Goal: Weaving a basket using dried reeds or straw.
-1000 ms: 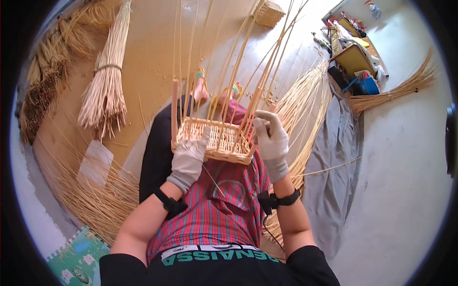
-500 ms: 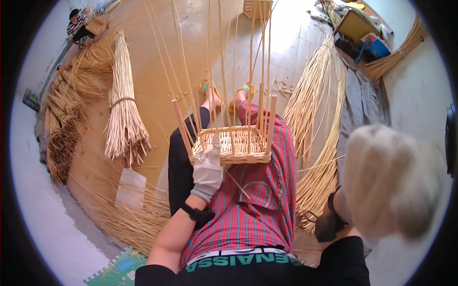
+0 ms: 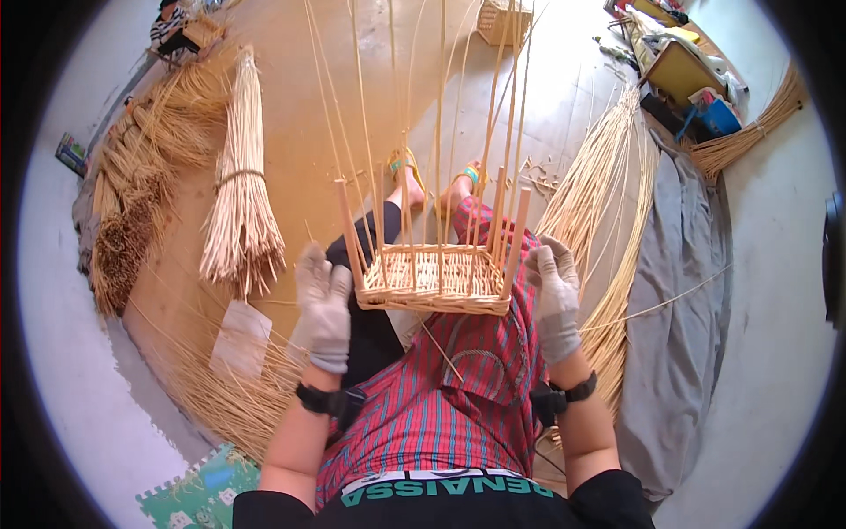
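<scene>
A rectangular woven wicker basket base (image 3: 432, 304) rests across my lap, with a low woven rim and tall thin stakes (image 3: 441, 132) rising from it. Thicker wooden posts (image 3: 350, 234) stand at its near corners. My left hand (image 3: 324, 313), in a pale work glove, is beside the left corner, its fingers slightly blurred and apart from the thumb. Close to the right corner post, my gloved right hand (image 3: 555, 304) is raised with fingers partly bent and nothing visible in them. A thin wicker strand (image 3: 674, 295) stretches off to the right behind that hand.
Bundles of wicker rods (image 3: 242, 194) lie on the floor to the left and more rods (image 3: 586, 185) to the right. A grey cloth (image 3: 674, 353) covers the right side. Farther off are a small woven basket (image 3: 504, 22) and a blue container (image 3: 718, 116).
My right hand has come back from the far right to the basket's right side. My left hand has left the near rim and moved to the left corner.
</scene>
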Action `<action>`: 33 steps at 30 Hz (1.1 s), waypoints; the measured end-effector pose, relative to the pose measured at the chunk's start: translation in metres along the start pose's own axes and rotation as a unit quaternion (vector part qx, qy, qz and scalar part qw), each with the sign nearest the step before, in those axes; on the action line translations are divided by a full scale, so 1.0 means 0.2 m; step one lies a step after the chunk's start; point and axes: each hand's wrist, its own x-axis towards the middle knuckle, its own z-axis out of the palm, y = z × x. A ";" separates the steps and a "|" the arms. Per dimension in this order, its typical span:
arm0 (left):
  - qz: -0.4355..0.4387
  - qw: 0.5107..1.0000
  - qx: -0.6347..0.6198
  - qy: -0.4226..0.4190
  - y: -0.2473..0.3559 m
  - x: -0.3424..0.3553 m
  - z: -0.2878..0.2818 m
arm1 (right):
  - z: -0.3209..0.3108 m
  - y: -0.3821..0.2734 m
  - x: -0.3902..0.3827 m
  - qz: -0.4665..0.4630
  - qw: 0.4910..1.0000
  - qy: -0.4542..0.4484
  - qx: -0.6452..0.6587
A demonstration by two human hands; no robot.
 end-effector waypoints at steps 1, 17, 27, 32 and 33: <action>-0.037 0.996 -0.082 0.022 -0.03 0.05 -0.03 | 0.01 0.04 0.02 -0.004 0.999 0.035 0.029; -0.256 0.893 -0.359 -0.085 -0.11 -0.01 -0.03 | -0.08 0.38 -0.22 -0.039 0.966 -0.026 -0.255; -0.206 0.879 -0.398 -0.162 -0.29 0.01 -0.20 | 0.01 0.18 -0.19 -0.134 0.925 -0.053 -0.352; -0.164 0.958 -0.218 -0.090 -0.18 0.01 -0.05 | -0.66 0.26 -0.07 -0.013 0.949 0.115 -0.293; -0.165 0.958 -0.212 -0.097 -0.11 -0.01 -0.01 | -0.88 0.47 -0.03 0.033 0.957 0.143 -0.249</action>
